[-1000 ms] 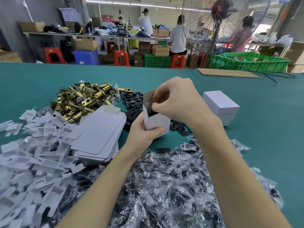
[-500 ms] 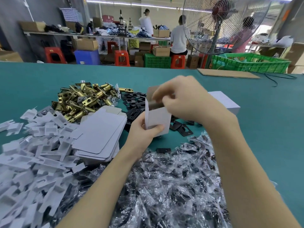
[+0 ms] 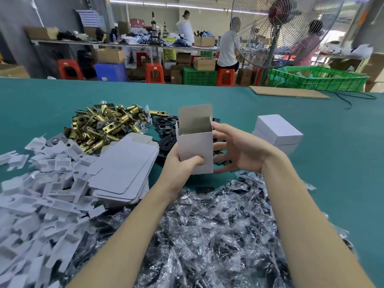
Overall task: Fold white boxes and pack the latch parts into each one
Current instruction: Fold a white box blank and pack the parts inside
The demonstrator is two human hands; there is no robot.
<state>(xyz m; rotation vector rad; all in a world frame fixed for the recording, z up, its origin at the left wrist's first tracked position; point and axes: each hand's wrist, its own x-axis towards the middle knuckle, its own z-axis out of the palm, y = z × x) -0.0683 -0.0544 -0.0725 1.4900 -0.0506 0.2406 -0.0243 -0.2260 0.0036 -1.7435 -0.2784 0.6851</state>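
an open white cardboard box (image 3: 195, 146) stands upright above the green worktop, its top flap raised and its inside grey. a closed white cardboard box (image 3: 277, 132) lies on the worktop to its right. a stack of flat white box blanks (image 3: 124, 169) lies to the left, just before a heap of brass latch bolts (image 3: 104, 125). flat black latch plates (image 3: 166, 132) lie scattered behind the open box.

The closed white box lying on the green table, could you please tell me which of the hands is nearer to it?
Right. The right hand is just left of the closed white box, not touching it. The left hand is farther left, gripping the open box.
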